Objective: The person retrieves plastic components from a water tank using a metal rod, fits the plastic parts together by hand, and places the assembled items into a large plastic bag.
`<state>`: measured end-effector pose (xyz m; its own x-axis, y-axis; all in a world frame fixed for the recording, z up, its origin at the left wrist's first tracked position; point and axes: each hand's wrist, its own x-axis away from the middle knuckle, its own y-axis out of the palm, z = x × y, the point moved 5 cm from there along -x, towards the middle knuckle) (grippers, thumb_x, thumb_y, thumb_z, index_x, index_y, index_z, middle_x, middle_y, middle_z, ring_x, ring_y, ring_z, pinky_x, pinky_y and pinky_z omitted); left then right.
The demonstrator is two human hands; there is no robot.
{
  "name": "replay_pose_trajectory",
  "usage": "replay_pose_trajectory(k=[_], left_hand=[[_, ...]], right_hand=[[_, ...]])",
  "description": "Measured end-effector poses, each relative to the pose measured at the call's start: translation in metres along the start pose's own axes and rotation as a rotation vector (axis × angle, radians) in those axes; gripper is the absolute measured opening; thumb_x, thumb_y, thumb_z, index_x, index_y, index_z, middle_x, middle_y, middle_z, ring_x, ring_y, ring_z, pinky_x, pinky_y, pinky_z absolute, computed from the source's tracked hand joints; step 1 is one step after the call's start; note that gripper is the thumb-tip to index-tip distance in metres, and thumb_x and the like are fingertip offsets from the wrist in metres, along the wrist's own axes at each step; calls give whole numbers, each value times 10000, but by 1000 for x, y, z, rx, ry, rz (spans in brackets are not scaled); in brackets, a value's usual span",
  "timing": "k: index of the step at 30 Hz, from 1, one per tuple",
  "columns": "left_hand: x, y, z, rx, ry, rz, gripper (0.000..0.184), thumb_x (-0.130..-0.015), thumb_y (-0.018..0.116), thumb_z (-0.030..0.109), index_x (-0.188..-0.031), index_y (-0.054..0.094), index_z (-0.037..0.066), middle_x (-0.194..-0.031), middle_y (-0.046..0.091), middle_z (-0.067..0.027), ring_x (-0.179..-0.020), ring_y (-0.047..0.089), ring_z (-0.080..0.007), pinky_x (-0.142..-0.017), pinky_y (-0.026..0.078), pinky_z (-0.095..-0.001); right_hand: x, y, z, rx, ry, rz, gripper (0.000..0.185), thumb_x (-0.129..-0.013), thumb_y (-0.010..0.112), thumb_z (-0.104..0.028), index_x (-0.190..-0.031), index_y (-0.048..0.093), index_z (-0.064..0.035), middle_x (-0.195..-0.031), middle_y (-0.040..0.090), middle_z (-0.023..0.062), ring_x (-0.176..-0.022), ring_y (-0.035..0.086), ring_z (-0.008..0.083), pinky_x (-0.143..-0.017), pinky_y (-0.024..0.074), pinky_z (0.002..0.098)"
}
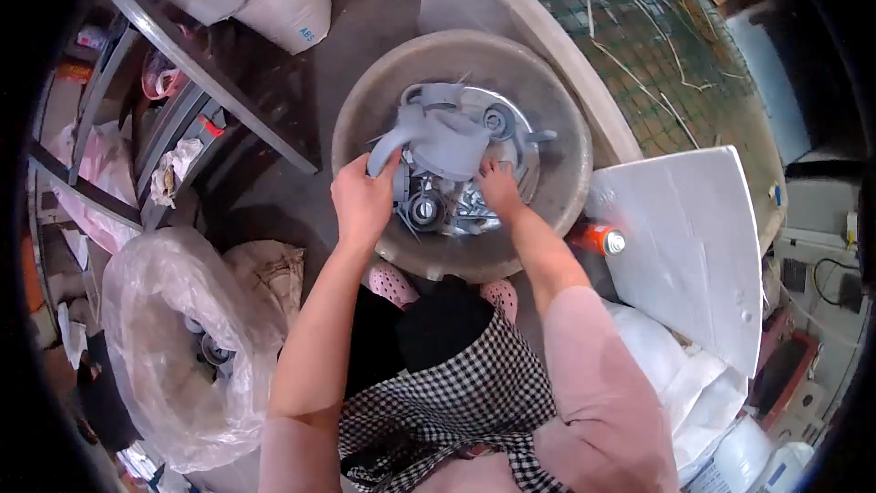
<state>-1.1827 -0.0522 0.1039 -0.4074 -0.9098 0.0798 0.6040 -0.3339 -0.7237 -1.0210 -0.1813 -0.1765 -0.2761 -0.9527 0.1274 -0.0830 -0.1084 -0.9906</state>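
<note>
The left hand [365,194] gripped a grey plastic part [447,141] inside the basin [558,132] while the right hand [498,186], its fingers' hold unclear, rested among shiny pieces [469,201], the work seemingly unfinished with many lying loose

The grey plastic part [453,143], smooth and broad-bodied, was tilted within the round basin [363,105], its curved arm pointing toward the left rim. Small shiny metal pieces [470,201] lay loose and jumbled, nearer the basin's near edge.
</note>
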Motion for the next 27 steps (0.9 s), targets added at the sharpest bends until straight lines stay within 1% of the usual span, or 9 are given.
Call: replay_pose_trajectory(k=[3,7,10,12,15,20,22,26,27], left_hand=[[0,0,-10,418,-400,-236,359,-814,641,339,-713,561,4,-574,559,-98,-510,552,-218,-496,412,-324],[-1,-5,1,948,-401,-239,317,-821,643,312,-744,519,32,-581,491,-44,-507,491,-155,-514,403,-282],[1,-11,19,901,-285,-187,303,-827,638,296,-737,521,32,-607,519,-59,-537,519,-166,-553,429,-293],[0,4,4,860,-200,-192,293,-807,672,256,-818,589,-25,-678,593,-59,-597,573,-143,-590,456,-277],[11,11,7,622,-35,-129,326,-809,672,201,-1038,621,-25,-863,640,-39,-768,548,-81,-710,446,-244],[25,13,14,638,182,-286,263,-846,619,166,-1055,612,6,-913,631,-16,-756,540,-69,-702,449,-236],[33,9,18,573,210,-300,226,-855,608,165,-1022,612,12,-884,627,-13,-733,539,-65,-666,451,-228],[38,-1,25,480,133,-184,230,-848,619,212,-956,615,8,-742,618,-24,-639,527,-80,-591,436,-243],[37,2,22,481,132,-184,230,-848,619,212,-956,615,8,-742,618,-24,-639,527,-80,-591,436,-243]], right_hand=[[-11,-4,0,-34,82,-59,489,-728,589,-142,-1185,474,-15,-1202,467,170,-1172,417,333,-914,406,422],[0,-109,35,-499,302,121,512,-756,621,-219,-1192,452,-12,-1160,503,217,-1089,485,371,-884,436,382],[12,-142,70,-870,384,236,500,-802,558,-238,-1224,409,-16,-1180,505,209,-1009,562,351,-796,508,385],[18,-165,65,-1899,275,88,443,-861,452,-261,-1232,398,-26,-1168,514,162,-1004,574,317,-726,545,408],[28,-214,46,-1959,246,56,367,-909,345,-240,-1198,418,-27,-1159,512,153,-1013,565,316,-733,551,468],[39,-253,28,-2118,242,-68,358,-922,338,-218,-1184,399,18,-1184,493,170,-1025,559,305,-759,542,511],[43,-257,27,-2236,188,-328,336,-905,413,-168,-1188,400,12,-1224,462,179,-1029,557,295,-748,554,451],[41,-262,37,-2149,217,-325,413,-836,556,-130,-1215,419,-35,-1234,461,143,-1049,539,250,-794,524,383],[42,-276,45,-1876,126,-124,462,-794,611,-128,-1217,438,-66,-1173,503,125,-998,552,217,-772,507,346]])
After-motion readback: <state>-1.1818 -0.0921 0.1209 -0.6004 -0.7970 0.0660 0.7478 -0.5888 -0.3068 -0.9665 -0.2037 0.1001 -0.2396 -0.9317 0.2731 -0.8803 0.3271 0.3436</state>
